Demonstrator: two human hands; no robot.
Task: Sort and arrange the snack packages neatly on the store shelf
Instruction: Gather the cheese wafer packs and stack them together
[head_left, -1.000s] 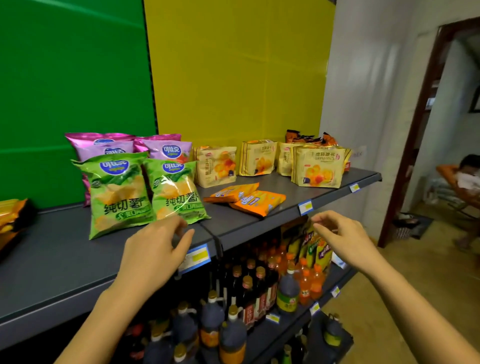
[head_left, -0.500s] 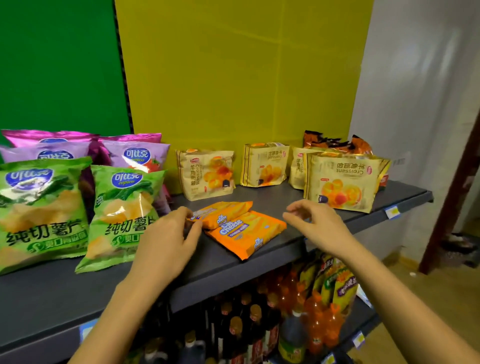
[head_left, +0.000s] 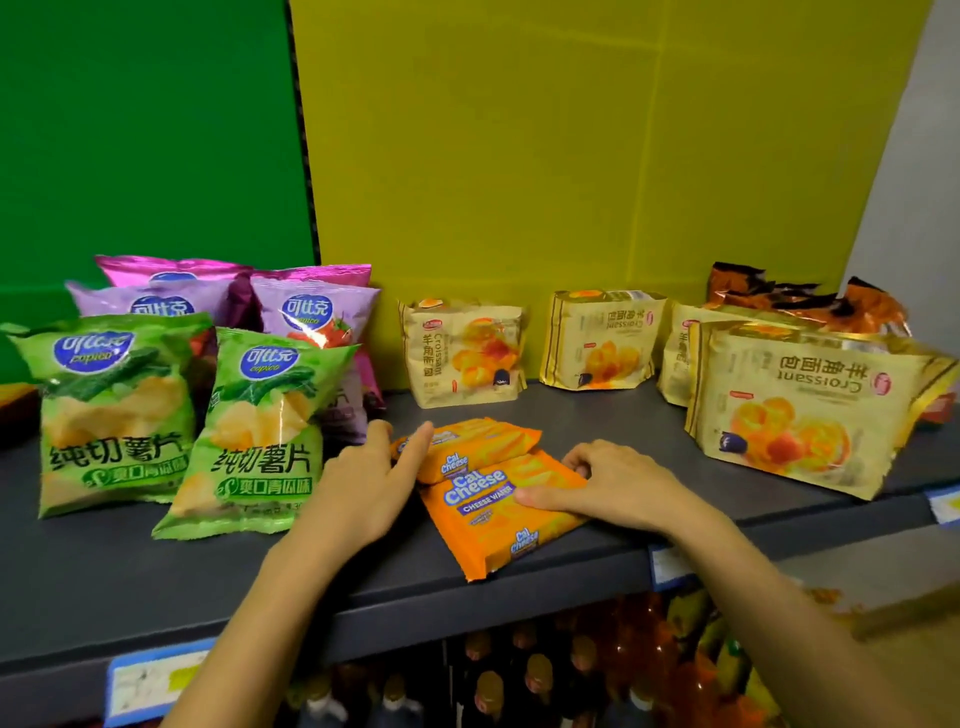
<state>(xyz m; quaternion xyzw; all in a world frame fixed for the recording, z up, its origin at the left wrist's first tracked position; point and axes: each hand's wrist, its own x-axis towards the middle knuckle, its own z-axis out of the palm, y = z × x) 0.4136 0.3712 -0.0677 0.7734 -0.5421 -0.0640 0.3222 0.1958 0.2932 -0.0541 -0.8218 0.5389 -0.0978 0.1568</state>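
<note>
Since half a second ago both hands have reached the wafers. Grey metal shelf (head_left: 104, 582): two orange Cal Cheese wafer packs (head_left: 493, 499) lie flat near its front edge. I see left hand (head_left: 363, 483) fingers resting on the rear pack, right hand (head_left: 613, 486) pressing the front one, neither gripping.

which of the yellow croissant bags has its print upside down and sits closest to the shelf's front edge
The big croissant bag at the far right. It stands forward of the other three, its lettering inverted.
</note>
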